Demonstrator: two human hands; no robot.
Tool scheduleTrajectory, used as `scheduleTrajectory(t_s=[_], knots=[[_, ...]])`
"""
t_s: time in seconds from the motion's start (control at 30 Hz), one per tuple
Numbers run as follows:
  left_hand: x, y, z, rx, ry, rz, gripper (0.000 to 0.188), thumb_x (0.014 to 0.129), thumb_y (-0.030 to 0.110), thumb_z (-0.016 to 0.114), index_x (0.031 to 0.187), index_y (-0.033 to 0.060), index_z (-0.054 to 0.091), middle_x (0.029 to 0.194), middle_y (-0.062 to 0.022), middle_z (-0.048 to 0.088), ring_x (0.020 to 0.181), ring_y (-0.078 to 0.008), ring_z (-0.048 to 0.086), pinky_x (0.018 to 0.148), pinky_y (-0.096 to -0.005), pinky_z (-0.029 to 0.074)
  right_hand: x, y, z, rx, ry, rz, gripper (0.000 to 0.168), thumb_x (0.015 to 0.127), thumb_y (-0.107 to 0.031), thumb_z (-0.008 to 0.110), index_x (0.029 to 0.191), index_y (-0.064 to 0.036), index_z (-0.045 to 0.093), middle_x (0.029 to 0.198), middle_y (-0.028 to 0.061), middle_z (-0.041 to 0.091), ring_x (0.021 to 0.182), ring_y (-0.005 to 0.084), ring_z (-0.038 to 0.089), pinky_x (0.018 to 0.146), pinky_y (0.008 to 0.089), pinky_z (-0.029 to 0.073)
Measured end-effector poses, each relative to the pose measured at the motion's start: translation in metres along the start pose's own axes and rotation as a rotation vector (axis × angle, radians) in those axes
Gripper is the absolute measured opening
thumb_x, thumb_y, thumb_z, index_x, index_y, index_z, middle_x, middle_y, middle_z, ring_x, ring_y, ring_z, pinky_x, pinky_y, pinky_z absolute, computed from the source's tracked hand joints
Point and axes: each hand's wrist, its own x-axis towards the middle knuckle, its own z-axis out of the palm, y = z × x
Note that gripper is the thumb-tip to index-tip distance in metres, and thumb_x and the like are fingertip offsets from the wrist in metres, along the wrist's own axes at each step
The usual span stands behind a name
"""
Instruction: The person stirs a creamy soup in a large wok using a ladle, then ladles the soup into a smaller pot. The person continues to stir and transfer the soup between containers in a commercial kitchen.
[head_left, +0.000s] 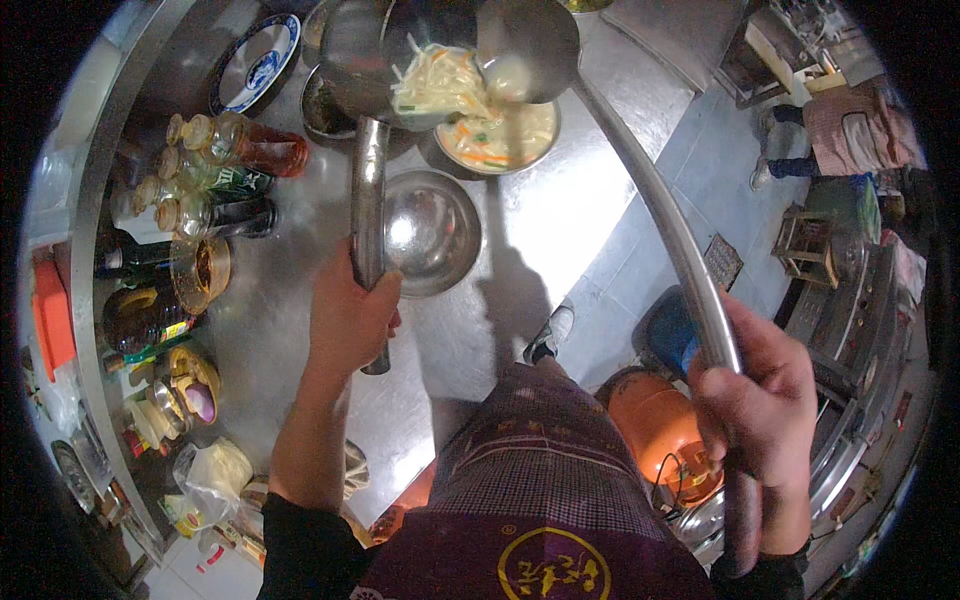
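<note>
My left hand is closed around the tubular metal handle of a wok, tilted at the far side of the steel counter. Pale shredded food with orange strips lies at the wok's lip, above a metal bowl of creamy soup with similar strips. In my right hand is the long curved handle of a ladle, whose round bowl is beside the wok's lip. A second, shiny metal bowl stands right of the wok handle. The wok's far part is cut off.
Left on the steel counter stand stoppered glass bottles, a tub of brown sauce and a blue-and-white plate. An orange gas cylinder stands on the floor at right. Another person is at the far right.
</note>
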Motion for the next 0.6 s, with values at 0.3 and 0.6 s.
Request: scheduleTrajectory(t_s=[0.3,0.6], knots=[[-0.013,0.014,-0.01,-0.113,0.008,-0.011,0.019,0.08,0.008,0.058,0.094,-0.0007,0.049,0.061,-0.0044,0.055,0.045,-0.0117,0.054,0.039,-0.0283,0.043,0.003,0.021,-0.009,-0.094,0.141,-0.196,0.066,0.073,-0.012,0.068,0.129,0.01,0.043,0.062,0.0044,0.053,0.035,0.0076,0.042,0.031,0.0197,0.029],[-0.015,0.018,-0.008,-0.094,-0.036,0.006,0.024,0.08,0.005,0.058,0.101,-0.0039,0.049,0.061,-0.0054,0.055,0.045,-0.0113,0.054,0.039,-0.027,0.044,-0.005,0.016,-0.012,0.049,0.105,-0.104,0.062,0.073,-0.002,0.066,0.13,0.009,0.044,0.073,0.0055,0.058,0.041,0.0095,0.047,0.037,0.0212,0.036]])
